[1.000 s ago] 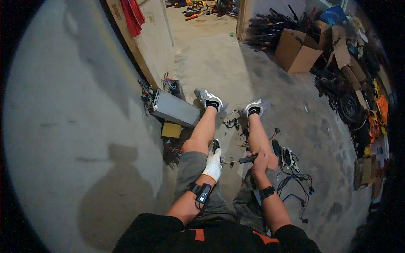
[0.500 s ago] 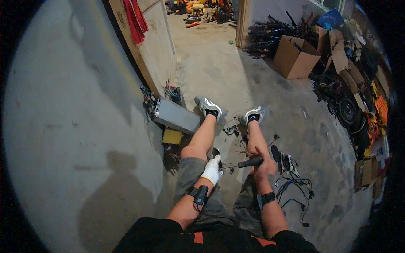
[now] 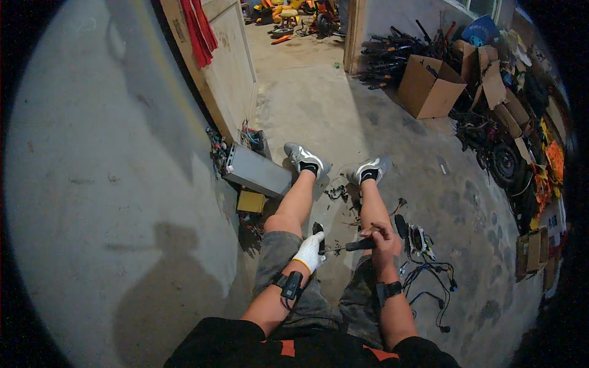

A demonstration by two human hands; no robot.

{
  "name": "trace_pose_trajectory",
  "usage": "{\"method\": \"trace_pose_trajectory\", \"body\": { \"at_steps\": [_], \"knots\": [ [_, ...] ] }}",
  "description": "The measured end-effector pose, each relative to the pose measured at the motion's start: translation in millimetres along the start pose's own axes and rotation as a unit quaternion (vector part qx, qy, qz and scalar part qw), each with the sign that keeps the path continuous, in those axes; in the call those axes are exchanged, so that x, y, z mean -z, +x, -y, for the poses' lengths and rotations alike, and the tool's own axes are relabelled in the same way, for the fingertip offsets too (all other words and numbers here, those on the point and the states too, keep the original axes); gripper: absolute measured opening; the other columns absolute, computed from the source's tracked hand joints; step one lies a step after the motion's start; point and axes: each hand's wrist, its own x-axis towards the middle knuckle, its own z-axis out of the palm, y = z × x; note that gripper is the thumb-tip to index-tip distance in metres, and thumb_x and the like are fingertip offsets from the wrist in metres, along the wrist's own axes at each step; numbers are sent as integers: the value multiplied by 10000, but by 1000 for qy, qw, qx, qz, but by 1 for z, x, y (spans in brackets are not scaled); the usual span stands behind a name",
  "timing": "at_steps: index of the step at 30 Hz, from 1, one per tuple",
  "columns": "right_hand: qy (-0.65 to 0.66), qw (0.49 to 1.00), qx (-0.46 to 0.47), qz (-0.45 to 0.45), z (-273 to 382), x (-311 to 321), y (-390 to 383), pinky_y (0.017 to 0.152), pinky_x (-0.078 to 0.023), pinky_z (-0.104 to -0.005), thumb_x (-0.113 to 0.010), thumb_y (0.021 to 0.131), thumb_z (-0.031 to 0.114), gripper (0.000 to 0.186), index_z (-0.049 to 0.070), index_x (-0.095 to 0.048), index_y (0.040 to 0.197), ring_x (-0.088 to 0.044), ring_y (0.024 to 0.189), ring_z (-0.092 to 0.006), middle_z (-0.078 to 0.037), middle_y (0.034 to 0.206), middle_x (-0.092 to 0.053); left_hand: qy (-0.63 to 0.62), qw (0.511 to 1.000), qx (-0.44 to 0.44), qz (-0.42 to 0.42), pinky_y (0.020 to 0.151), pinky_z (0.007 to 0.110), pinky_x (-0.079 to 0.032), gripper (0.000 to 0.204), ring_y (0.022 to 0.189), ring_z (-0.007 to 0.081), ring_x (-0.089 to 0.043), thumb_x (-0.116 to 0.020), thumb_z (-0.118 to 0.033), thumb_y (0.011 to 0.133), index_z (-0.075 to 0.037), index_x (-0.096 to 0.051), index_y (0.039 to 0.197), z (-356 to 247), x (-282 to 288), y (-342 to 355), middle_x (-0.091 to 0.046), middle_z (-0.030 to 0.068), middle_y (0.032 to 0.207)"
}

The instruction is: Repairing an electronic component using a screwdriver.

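My left hand [image 3: 308, 253], in a white knit glove, is closed around a small dark part [image 3: 318, 229] between my knees. Its top sticks out past the thumb; the rest is hidden by the glove. From the right, my bare right hand [image 3: 385, 245] grips a screwdriver [image 3: 360, 245] by the end of its black handle. The thin shaft points left, and its tip meets the dark part at my left hand. Small dark bits lie on the floor beneath the shaft. Beside my right leg are a metal-and-black component [image 3: 418, 240] and a black wiring harness [image 3: 432, 270].
To the left, a long grey metal case [image 3: 257, 170] and a yellow block [image 3: 251, 201] sit by the wall. Loose connectors [image 3: 336, 192] lie between my shoes. An open cardboard box [image 3: 429, 89] and heaped parts with a wheel [image 3: 504, 162] line the right side.
My right hand has turned on the screwdriver handle, with the fingers now bent over its end. The screwdriver has dipped slightly. My left hand stays nearly in place.
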Motion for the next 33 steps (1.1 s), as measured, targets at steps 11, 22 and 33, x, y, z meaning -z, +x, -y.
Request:
{"method": "trace_pose_trajectory", "body": {
  "at_steps": [11, 22, 33],
  "knots": [
    [-41, 996, -19, 79, -4, -7, -3, 828, -549, -381, -531, 1017, 286, 354, -52, -637, 1031, -689, 892, -262, -168, 958, -706, 20, 1000, -14, -7, 618, 437, -444, 282, 857, 304, -556, -612, -312, 913, -98, -559, 1090, -4, 3, -4, -578, 130, 958],
    [-66, 991, -34, -112, -19, -9, -3, 610, -554, -380, -513, 1023, 250, 349, -74, -590, 921, -632, 588, -245, -127, 657, -608, 14, 999, -37, -34, 664, 414, -400, 375, 845, 252, -515, -632, -410, 886, -101, -597, 1094, 0, -2, -3, -588, 101, 1004],
    [23, 965, -63, -254, -18, -15, 4, 569, -511, -382, -505, 1018, 262, 297, -1, -527, 882, -517, 536, -207, -56, 625, -484, 10, 981, -191, -14, 523, 297, -393, 394, 594, 126, -494, -614, -376, 930, -95, -534, 1193, -7, -21, -21, -531, 0, 759]
  ]
}}
